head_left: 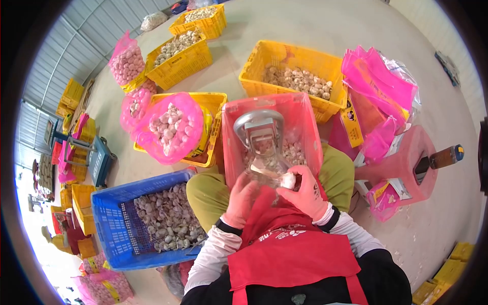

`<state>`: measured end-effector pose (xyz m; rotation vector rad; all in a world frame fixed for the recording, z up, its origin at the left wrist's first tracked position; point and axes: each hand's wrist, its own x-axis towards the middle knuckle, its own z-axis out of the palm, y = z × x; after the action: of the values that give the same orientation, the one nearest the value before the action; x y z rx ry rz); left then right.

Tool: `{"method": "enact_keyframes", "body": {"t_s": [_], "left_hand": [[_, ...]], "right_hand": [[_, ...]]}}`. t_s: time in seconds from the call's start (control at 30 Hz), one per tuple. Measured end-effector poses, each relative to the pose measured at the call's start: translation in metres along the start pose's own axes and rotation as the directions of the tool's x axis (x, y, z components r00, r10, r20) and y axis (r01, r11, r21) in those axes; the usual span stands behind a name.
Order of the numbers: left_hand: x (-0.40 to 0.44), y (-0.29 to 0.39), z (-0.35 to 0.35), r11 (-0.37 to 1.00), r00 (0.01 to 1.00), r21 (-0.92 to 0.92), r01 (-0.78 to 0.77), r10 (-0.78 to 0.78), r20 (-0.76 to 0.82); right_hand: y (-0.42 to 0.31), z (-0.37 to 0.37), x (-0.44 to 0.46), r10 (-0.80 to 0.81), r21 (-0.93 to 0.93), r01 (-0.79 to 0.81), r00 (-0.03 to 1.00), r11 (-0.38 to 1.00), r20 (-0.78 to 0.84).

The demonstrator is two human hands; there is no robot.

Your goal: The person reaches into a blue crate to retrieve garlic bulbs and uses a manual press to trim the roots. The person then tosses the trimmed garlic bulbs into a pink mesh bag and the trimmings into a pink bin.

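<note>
At frame centre our right hand (309,197) pinches a garlic bulb (288,180), apparently mid-cleaning and next needing a steady turn; what our left hand (241,202) grips we cannot tell.

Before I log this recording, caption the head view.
Right hand holding a garlic bulb, left hand close by, at a red crate.

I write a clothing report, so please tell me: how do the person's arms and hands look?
Loose white fabric sleeves cover both forearms, with narrow black bands at the wrists and black cloth above. The left hand and right hand may be gloved, though I cannot tell; dark marks show on the latter.
</note>
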<state>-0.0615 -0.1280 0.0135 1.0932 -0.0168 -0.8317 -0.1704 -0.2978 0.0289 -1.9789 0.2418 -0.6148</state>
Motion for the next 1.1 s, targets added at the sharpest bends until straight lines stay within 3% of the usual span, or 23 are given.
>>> {"method": "enact_keyframes", "body": {"t_s": [0.07,0.1,0.13,0.17,0.23,0.27,0.33,0.4,0.47,0.53,0.57,0.63,0.67,0.73,0.97,1.03,1.1], "left_hand": [[-0.009,-0.008,0.014,0.985,0.986,0.168,0.031,-0.058,0.159],[-0.016,-0.001,0.029,0.955,0.959,-0.162,0.247,-0.217,0.18],[-0.013,-0.014,0.031,0.948,0.961,-0.24,0.208,-0.152,0.229],[-0.012,-0.015,0.032,0.946,0.961,-0.247,0.209,-0.152,0.231],[-0.012,-0.017,0.031,0.943,0.963,-0.261,0.204,-0.145,0.229],[-0.01,-0.017,0.028,0.961,0.973,-0.21,0.182,-0.144,0.183],[-0.003,-0.018,0.022,0.975,0.981,-0.16,0.154,-0.132,0.14],[0.002,-0.019,0.014,0.983,0.982,-0.078,0.165,-0.157,0.107],[0.012,-0.024,0.004,0.981,0.98,-0.04,0.19,-0.187,0.07],[0.017,-0.026,-0.004,0.963,0.965,-0.062,0.263,-0.263,0.01],[0.016,-0.025,-0.005,0.964,0.966,-0.066,0.259,-0.259,0.01],[0.011,-0.016,-0.001,0.948,0.96,-0.158,0.277,-0.265,0.094],[0.01,-0.014,0.0,0.947,0.959,-0.16,0.279,-0.266,0.096],[0.013,-0.01,0.002,0.937,0.955,-0.195,0.288,-0.266,0.133],[0.04,0.007,0.013,0.957,0.957,-0.177,0.231,-0.191,0.218],[0.044,0.01,0.014,0.972,0.953,-0.108,0.21,-0.178,0.245],[0.05,0.01,0.013,0.983,0.962,-0.064,0.174,-0.156,0.224]], "right_hand": [[0.014,0.014,-0.014,0.287,0.294,-0.286,0.957,0.912,0.043],[0.006,0.017,-0.016,0.336,0.336,-0.344,0.938,0.877,0.084],[0.004,0.017,-0.016,0.335,0.335,-0.343,0.938,0.877,0.084],[0.002,0.017,-0.015,0.176,0.108,-0.18,0.983,0.978,0.045],[-0.006,0.006,-0.008,-0.106,-0.332,0.143,0.986,0.933,0.128],[-0.004,0.001,-0.004,-0.11,-0.332,0.148,0.985,0.932,0.13],[0.0,-0.009,0.003,-0.217,-0.547,0.193,0.976,0.815,0.021],[0.023,-0.007,0.006,-0.159,-0.482,0.15,0.987,0.863,0.023],[0.037,-0.007,0.009,0.102,-0.223,-0.05,0.969,0.974,0.226],[0.011,-0.016,0.021,0.028,-0.125,0.005,0.964,0.992,0.266],[-0.003,-0.022,0.024,0.171,-0.049,-0.164,0.924,0.985,0.342],[-0.037,-0.036,0.035,0.414,-0.016,-0.466,0.77,0.885,0.486],[-0.045,-0.039,0.039,0.416,-0.019,-0.467,0.769,0.884,0.485],[-0.052,-0.041,0.044,0.532,0.013,-0.643,0.645,0.766,0.548],[-0.034,-0.034,0.036,0.512,-0.071,-0.565,0.679,0.822,0.526],[-0.009,-0.024,0.026,0.293,-0.086,-0.284,0.858,0.955,0.421],[0.011,-0.014,0.022,0.279,-0.11,-0.256,0.883,0.96,0.377]]}}
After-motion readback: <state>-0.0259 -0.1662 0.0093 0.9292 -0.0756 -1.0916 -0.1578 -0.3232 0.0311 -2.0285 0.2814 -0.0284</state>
